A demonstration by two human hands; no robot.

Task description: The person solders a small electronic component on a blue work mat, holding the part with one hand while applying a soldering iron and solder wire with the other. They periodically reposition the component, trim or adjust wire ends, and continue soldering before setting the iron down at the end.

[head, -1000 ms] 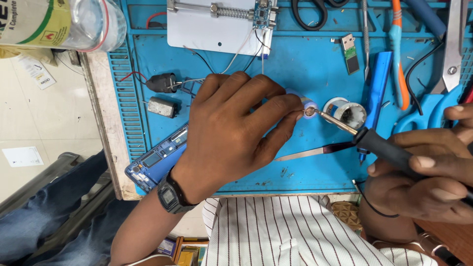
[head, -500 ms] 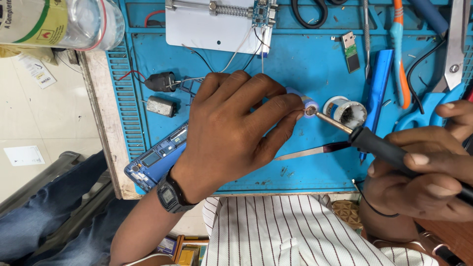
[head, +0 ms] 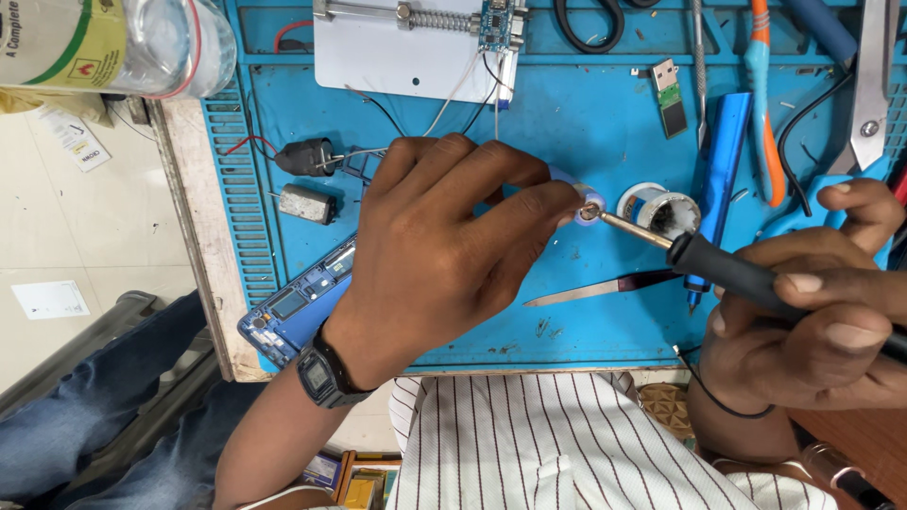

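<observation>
We see a matt blue rubbery mat (head: 586,104); on it a soldering iron (head: 727,269) with bare metal tip and matt black grip, shiny steel tweezers (head: 605,286), and a clear glossy plastic bottle (head: 142,42) left of it.

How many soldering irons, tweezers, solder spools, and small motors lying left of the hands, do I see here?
soldering iron: 1
tweezers: 1
solder spool: 1
small motors: 2
total: 5

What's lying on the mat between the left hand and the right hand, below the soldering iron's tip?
In the head view, a pair of tweezers lies on the blue mat between the left hand and the right hand, below the soldering iron.
</observation>
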